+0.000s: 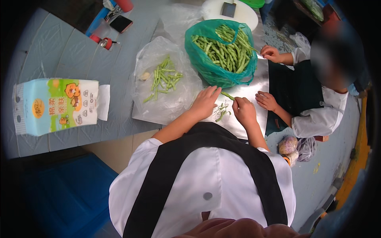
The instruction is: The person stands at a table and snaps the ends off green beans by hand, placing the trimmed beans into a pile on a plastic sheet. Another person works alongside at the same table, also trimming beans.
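A single green bean point(228, 95) is pinched in the fingertips of my right hand point(244, 110), slanting up and left from them. Close to the bean's far end is my left hand point(206, 102), its fingers extended; whether they touch the bean cannot be made out. Below the bean, bean trimmings and strings point(221, 111) lie on a metal sheet point(248, 131). Just beyond my hands stands a green plastic bag point(202, 67) full of whole beans point(227, 52). To the left, snapped bean pieces point(166, 76) rest on a clear plastic bag point(181, 104).
A co-worker's hands point(269, 53) point(266, 100) are at the right, by the table edge. A tissue pack point(62, 105) lies far left. Behind are a phone point(121, 23), a red-capped item point(104, 43) and a white round board point(250, 20). Bagged goods point(288, 145) sit at lower right.
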